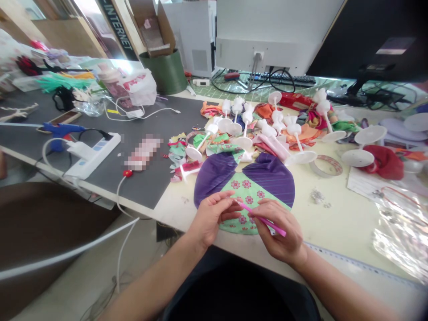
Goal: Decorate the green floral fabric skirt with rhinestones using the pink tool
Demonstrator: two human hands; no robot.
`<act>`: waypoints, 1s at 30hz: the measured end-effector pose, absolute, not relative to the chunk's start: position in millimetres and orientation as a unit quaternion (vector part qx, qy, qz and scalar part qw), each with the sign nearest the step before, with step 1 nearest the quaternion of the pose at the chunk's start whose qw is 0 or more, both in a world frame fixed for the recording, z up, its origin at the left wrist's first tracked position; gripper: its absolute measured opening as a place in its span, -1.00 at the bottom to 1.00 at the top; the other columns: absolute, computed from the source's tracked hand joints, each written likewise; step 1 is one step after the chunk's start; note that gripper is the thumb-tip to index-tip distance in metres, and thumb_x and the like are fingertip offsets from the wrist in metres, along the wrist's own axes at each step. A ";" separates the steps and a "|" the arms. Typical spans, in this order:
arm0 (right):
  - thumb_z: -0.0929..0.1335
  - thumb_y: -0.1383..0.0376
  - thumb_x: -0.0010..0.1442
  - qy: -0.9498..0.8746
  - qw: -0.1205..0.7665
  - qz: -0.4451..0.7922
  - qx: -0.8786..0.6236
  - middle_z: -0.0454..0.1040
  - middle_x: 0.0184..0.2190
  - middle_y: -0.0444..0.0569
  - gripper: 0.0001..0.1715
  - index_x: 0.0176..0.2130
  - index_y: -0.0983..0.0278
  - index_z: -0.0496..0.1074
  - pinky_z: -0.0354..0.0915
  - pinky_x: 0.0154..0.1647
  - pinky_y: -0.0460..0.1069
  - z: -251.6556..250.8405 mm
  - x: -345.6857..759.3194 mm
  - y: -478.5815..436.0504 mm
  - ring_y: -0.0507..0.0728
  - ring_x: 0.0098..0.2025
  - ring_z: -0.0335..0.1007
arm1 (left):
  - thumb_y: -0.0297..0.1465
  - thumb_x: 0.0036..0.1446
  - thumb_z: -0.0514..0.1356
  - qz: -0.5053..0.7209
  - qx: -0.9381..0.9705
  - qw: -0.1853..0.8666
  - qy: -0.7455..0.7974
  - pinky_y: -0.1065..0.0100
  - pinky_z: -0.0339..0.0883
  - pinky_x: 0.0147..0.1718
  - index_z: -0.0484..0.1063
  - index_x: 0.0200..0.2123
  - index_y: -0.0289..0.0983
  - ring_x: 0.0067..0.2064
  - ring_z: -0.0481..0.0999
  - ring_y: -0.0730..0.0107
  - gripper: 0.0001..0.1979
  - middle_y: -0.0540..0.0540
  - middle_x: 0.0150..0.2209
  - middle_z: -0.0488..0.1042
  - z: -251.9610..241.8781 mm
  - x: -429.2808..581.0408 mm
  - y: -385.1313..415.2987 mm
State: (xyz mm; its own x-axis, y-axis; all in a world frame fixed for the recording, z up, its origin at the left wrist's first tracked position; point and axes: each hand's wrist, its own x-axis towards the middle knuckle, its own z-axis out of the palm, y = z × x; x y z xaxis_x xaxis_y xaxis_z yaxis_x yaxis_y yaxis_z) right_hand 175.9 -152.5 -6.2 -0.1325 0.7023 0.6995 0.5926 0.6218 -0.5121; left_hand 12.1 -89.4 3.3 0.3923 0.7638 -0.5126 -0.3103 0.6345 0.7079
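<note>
Across the right hand (pixel 277 229), a slim pink plastic stick (pixel 276 228)

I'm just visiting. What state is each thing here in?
Right hand: gripping a pink stick.
Left hand: curled, near the stick's tip.
Green floral fabric: flat under the hands.
Purple striped fabric: flat, beyond the green.
Blue glue gun: lying on its side.
Cardboard box: flaps open.
</note>
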 end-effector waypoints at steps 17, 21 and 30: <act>0.31 0.52 0.11 -0.767 0.475 0.039 -0.430 0.52 -0.41 -0.05 -0.66 -0.12 0.25 0.39 0.43 -0.22 0.11 -2.4 174.6 -150.6 0.09 -0.41 0.45 | -0.48 0.06 0.28 0.332 0.315 0.780 0.427 0.38 0.51 -0.31 0.38 0.06 -0.36 -0.29 0.59 0.35 -0.55 -0.20 -0.21 0.59 3.1 12.0 -91.5; 0.31 0.53 0.11 -0.763 0.480 0.038 -0.431 0.51 -0.42 -0.05 -0.67 -0.13 0.26 0.39 0.43 -0.22 0.11 -3.0 174.2 -151.1 0.08 -0.41 0.44 | -0.50 0.09 0.26 0.328 0.312 0.781 0.430 0.40 0.51 -0.33 0.32 0.10 -0.38 -0.29 0.59 0.36 -0.52 -0.21 -0.21 0.59 5.3 12.8 -91.6; 0.32 0.59 0.07 -0.752 0.503 0.058 -0.423 0.52 -0.37 -0.04 -0.55 -0.07 0.25 0.37 0.41 -0.19 0.12 -6.5 174.5 -151.5 0.10 -0.37 0.43 | -0.53 0.12 0.21 0.321 0.321 0.776 0.437 0.41 0.51 -0.33 0.29 0.12 -0.36 -0.26 0.60 0.32 -0.53 -0.17 -0.28 0.59 5.9 12.5 -90.6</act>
